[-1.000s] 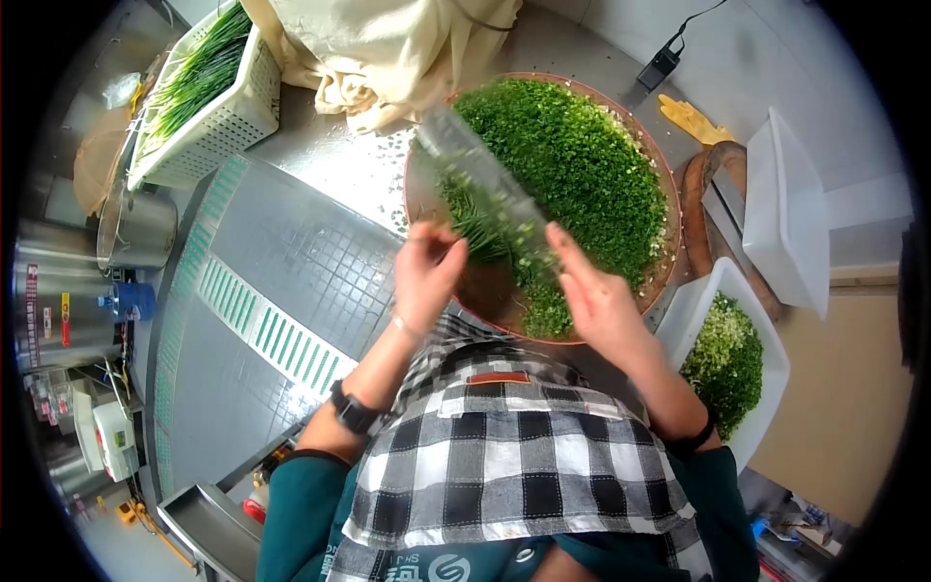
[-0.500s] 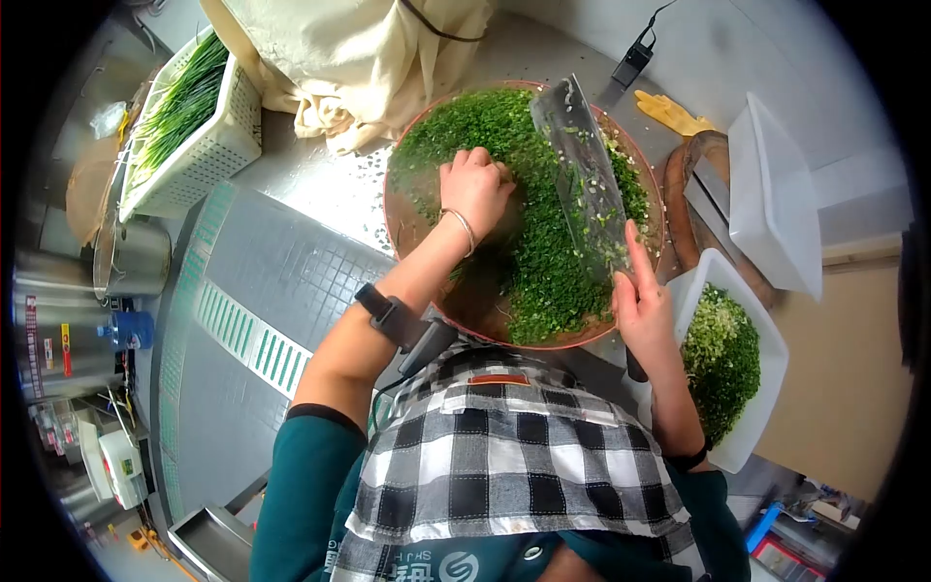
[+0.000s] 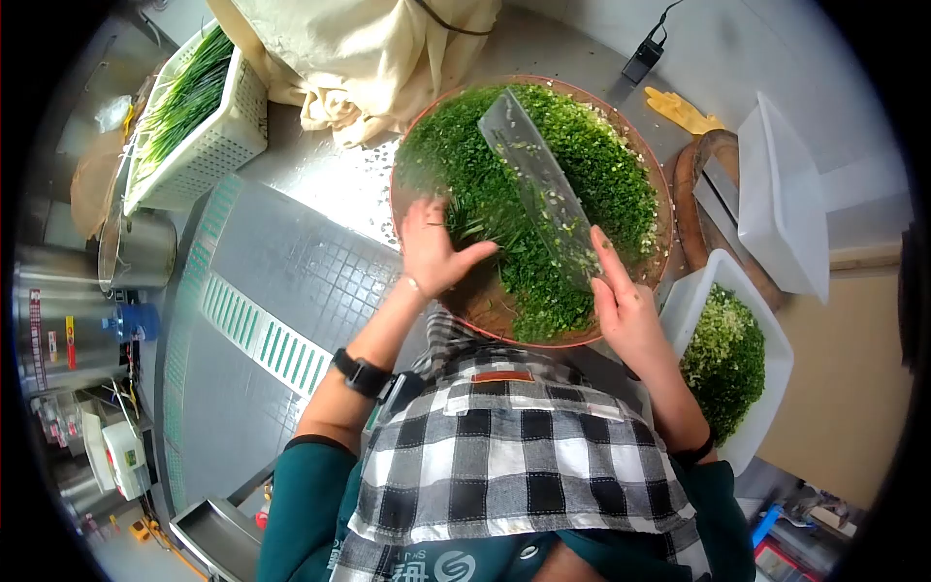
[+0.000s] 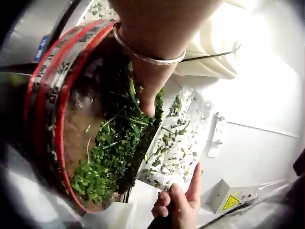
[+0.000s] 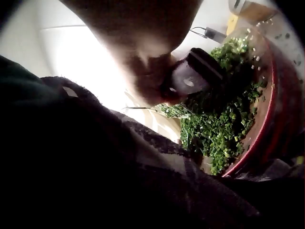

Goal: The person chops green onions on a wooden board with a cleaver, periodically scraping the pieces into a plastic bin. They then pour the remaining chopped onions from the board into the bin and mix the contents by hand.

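Note:
A round wooden chopping board (image 3: 477, 301) with a red rim carries a wide heap of chopped green onions (image 3: 613, 184). My right hand (image 3: 628, 315) grips a broad cleaver (image 3: 543, 184), index finger laid along its blade. Bits of onion cling to the flat of that blade, which is tilted over the heap. On the board's left side is my left hand (image 3: 432, 254), fingers extended and thumb spread wide, touching longer green strands at the edge of the heap. In the left wrist view, the left thumb (image 4: 148, 106) reaches into the greens, close to the cleaver (image 4: 176, 138).
A white tub (image 3: 776, 369) of chopped onions stands at the right, below an upright white bin (image 3: 781, 209). Whole green onions fill a white basket (image 3: 238, 121) at upper left. Cream cloth (image 3: 359, 68), a yellow glove (image 3: 682, 112) and a black radio (image 3: 643, 62) lie behind the board.
Half a second ago my left hand lay over the board's middle; it has drawn back left and spread. The cleaver moved right from over the greens, then back left over the heap's middle.

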{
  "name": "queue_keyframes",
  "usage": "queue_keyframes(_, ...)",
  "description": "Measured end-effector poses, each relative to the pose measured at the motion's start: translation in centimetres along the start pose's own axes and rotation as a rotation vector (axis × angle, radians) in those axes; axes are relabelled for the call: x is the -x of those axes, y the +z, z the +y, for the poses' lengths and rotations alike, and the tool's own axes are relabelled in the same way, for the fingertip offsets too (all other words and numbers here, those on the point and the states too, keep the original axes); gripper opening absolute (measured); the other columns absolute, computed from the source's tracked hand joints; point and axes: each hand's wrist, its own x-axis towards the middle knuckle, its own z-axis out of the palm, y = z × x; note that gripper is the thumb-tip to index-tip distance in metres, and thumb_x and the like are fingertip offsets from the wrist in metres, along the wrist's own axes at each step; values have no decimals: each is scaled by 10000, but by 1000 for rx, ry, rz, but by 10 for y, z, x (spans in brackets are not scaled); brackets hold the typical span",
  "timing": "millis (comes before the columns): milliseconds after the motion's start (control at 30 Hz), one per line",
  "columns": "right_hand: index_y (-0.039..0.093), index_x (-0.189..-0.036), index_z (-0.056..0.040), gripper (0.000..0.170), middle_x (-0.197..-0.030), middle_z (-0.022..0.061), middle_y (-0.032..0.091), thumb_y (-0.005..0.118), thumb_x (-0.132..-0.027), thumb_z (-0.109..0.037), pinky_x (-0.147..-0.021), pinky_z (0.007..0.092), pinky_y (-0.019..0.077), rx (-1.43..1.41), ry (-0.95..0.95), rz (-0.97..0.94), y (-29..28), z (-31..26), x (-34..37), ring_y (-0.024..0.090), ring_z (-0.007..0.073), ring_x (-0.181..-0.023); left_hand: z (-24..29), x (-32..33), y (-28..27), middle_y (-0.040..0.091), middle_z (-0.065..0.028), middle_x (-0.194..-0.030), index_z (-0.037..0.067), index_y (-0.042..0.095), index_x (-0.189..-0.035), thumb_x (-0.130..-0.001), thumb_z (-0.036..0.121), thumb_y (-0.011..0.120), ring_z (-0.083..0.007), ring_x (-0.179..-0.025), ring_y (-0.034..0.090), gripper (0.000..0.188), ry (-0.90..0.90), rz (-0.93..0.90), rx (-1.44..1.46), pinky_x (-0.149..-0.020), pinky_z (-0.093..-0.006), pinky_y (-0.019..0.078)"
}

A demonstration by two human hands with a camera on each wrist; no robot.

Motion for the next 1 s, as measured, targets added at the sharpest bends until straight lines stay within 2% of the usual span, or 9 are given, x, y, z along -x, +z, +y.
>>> queue_keyframes(100, 295, -1399, -133, 591, -1268, 172, 494, 478, -857, 14, -744, 390, 493, -5, -43, -11, 4, -1, -4, 588, 382, -942, 27, 10, 4, 423, -250, -1245, -13, 371, -1245, -543, 544, 776, -406, -1159, 384, 983, 20, -128, -100, -974, -502, 297)
queue_keyframes(167, 294, -1400, -133, 592, -1247, 181, 508, 477, -857, 15, -733, 394, 491, -16, -33, -23, 5, -1, -5, 589, 387, -931, 31, 18, 7, 435, -234, -1231, -1, 377, -1242, -572, 442, 791, -395, -1149, 399, 904, 28, -165, -140, -956, -484, 325)
queue_keyframes(233, 293, -1401, -133, 594, -1226, 190, 522, 476, -856, 15, -723, 398, 488, -22, -21, -30, 5, -1, -7, 591, 391, -920, 14, 21, 20, 433, -205, -1219, 9, 392, -1220, -602, 312, 787, -380, -1140, 408, 794, -166, -312, 55, -929, -470, 352)
queue_keyframes(300, 293, -1403, -141, 597, -1157, 219, 553, 480, -855, 6, -679, 407, 485, 13, -102, 20, 6, 0, -7, 606, 401, -844, 16, 24, 15, 453, -190, -1183, 25, 404, -1208, -636, 200, 748, -359, -1099, 442, 690, -126, -308, 16, -897, -435, 383)
queue_keyframes(400, 293, -1404, -151, 600, -1121, 230, 563, 485, -854, -7, -647, 410, 488, 50, -15, -40, 5, 2, -6, 610, 402, -784, 47, 18, -9, 498, -177, -1135, 65, 446, -1185, -654, 161, 717, -326, -1023, 490, 605, 59, 24, -79, -857, -397, 410)
queue_keyframes(633, 304, -1400, -154, 596, -1119, 199, 570, 481, -851, -3, -612, 418, 475, 51, -66, -26, 7, -3, -6, 596, 386, -682, 13, 32, 9, 566, -101, -1003, 47, 580, -902, -655, 96, 693, -329, -932, 520, 277, 47, -2, 2, -785, -411, 439)
queue_keyframes(700, 302, -1400, -151, 602, -1137, 181, 567, 479, -847, 9, -617, 420, 469, 72, -206, 38, 11, 0, -8, 591, 375, -672, 17, 32, -2, 549, -116, -1066, 51, 561, -991, -643, 133, 721, -324, -1001, 505, 392, 38, -14, 15, -847, -417, 417)
queue_keyframes(867, 297, -1402, -151, 613, -1084, 182, 581, 487, -843, 13, -616, 425, 457, 56, -128, -54, 13, 0, -7, 590, 366, -686, 21, 2, -6, 490, -151, -1191, 49, 473, -1161, -595, 276, 788, -317, -1155, 432, 687, -16, -11, -131, -963, -433, 334)
queue_keyframes(1000, 284, -1409, -158, 618, -974, 205, 592, 493, -849, -1, -594, 432, 441, 86, -122, -87, 14, 3, -9, 580, 366, -656, 20, 12, 4, 519, -201, -1141, 25, 505, -1101, -619, 203, 746, -382, -1051, 496, 567, 22, -143, 19, -899, -430, 411)
